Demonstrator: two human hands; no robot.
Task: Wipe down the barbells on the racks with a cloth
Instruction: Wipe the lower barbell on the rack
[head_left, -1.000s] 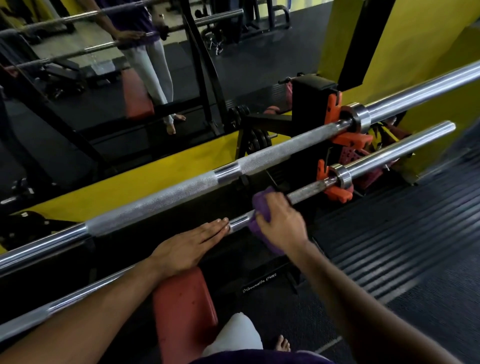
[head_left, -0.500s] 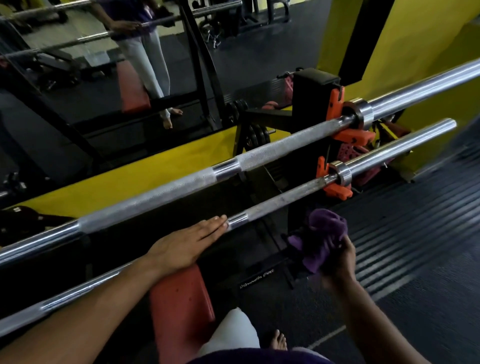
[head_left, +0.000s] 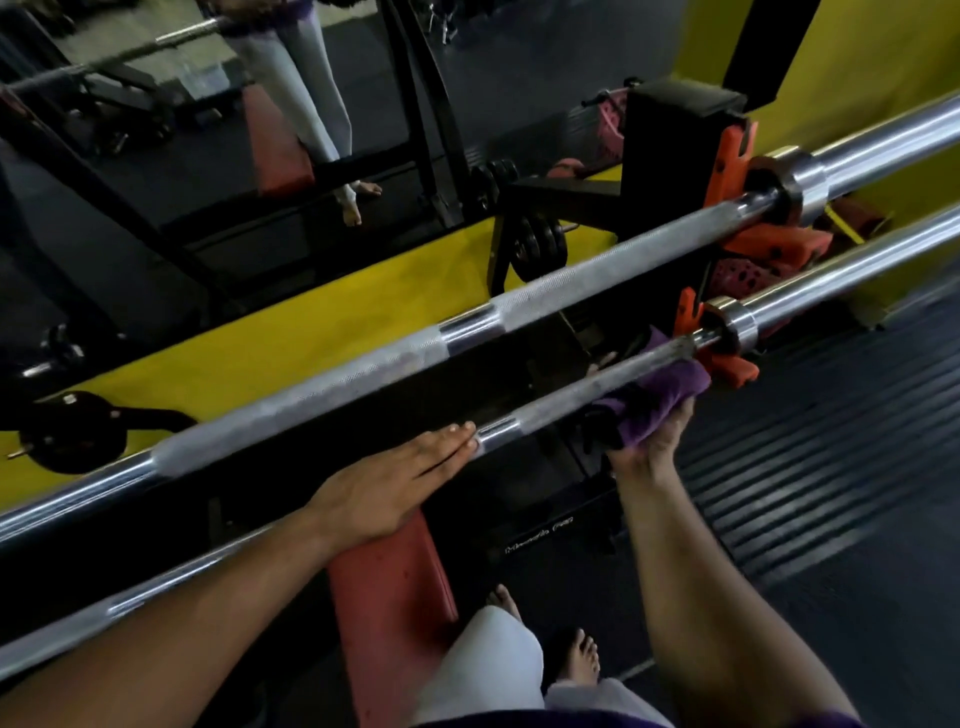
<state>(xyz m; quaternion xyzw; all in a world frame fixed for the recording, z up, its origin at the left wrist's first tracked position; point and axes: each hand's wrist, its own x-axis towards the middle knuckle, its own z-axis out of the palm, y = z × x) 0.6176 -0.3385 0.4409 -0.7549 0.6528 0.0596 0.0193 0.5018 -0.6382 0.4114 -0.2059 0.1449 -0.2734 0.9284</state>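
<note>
A person stands at a gym rack holding two long chrome steel barbells. The left hand (head_left: 384, 493) lies flat on the nearer, lower barbell (head_left: 566, 402), fingers straight and together, steadying it. The right hand (head_left: 649, 441) cups a folded purple cloth (head_left: 660, 400) from beneath, fingers curled round it, pressing it up against the knurled shaft just inside the orange plastic rack hook (head_left: 727, 364). To wipe well, I would wrap the cloth fully round and stroke lengthwise — keeping the bar from rolling. Both bars run diagonally, lower left to upper right; the upper barbell (head_left: 597, 275) sits parallel behind.
</note>
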